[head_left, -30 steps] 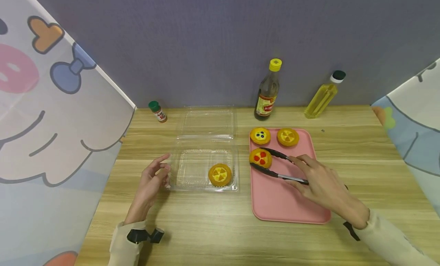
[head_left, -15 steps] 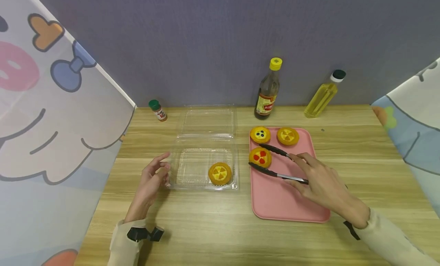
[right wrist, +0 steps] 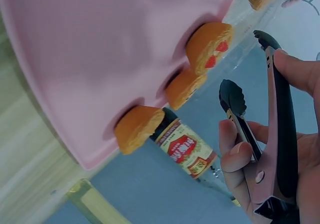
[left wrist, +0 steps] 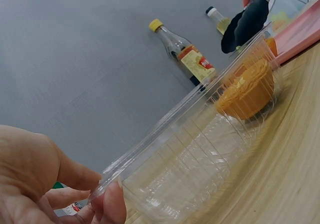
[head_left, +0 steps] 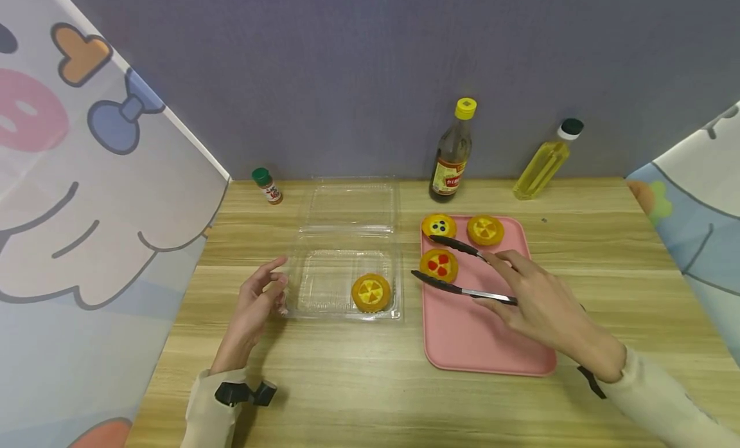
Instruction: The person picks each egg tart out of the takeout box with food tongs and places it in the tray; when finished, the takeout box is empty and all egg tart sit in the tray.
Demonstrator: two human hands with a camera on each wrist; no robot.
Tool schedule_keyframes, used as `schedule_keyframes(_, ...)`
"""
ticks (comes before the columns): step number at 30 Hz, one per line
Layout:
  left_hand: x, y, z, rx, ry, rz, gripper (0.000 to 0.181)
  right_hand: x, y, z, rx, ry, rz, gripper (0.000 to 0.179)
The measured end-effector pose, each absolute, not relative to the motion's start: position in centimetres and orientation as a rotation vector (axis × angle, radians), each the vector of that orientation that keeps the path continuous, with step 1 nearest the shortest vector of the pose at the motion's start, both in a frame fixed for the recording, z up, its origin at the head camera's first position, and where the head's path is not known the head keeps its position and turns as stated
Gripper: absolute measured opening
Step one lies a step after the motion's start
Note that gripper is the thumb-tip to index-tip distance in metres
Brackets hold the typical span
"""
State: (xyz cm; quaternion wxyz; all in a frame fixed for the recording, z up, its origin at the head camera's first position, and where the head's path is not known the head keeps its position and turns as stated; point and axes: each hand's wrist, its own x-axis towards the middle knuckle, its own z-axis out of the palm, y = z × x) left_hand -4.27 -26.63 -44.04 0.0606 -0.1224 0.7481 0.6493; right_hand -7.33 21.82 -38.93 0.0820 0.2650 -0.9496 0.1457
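Gripping: your right hand [head_left: 540,306] holds the tongs [head_left: 462,268], fingers [right wrist: 235,149] curled round the handles; tong tips spread wide, nothing between them.
Tong position: tips straddle the red tart [head_left: 439,265] on the pink tray [head_left: 485,345], one arm behind it, one in front. Contact with the tart can't be told from these views.
Left hand [head_left: 254,310]: thumb and fingers pinch the left rim of the clear box [head_left: 324,281], steadying it on the bench [head_left: 358,384].
Box: lid open and laid flat behind; one yellow tart [head_left: 370,292] sits in its front right corner, rest of the base free.
Tray: blueberry tart [head_left: 439,226] and second yellow tart [head_left: 485,230] sit at the back, just behind the red one.
Step (my read): pickup of the red tart, grasp not made yet.
Next move needs: close the tips evenly on the tart's sides, gently enough not to crush it, lift straight, clear the box's near wall, keep your left hand on the rim.
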Motion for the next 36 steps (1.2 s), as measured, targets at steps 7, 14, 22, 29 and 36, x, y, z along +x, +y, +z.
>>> schedule_keyframes(7, -4.3, -26.6, -44.2, -0.380, 2.281, 1.945, 0.049, -8.1, 20.9, -38.1, 0.922, -2.789, 0.421, 0.090)
schedule_keyframes(14, -4.3, -26.5, -44.4, -0.367, 2.279, 1.947, 0.048, -9.0, 19.7, -37.1, 1.014, -2.751, 0.407, 0.085)
schedule_keyframes(22, -4.3, -26.6, -44.3, -0.379, 2.281, 1.950, 0.048, -9.7, 17.2, -36.2, 1.143, -2.737, 0.356, 0.085)
schedule_keyframes(29, -4.2, -26.4, -44.4, -0.381, 2.268, 1.968, 0.048, -9.9, 15.3, -35.6, 1.238, -2.771, 0.318, 0.086)
schedule_keyframes(36, -4.2, -26.6, -44.3, -0.370, 2.279, 1.952, 0.048, -10.5, 14.3, -35.5, 1.314, -2.756, 0.285, 0.077)
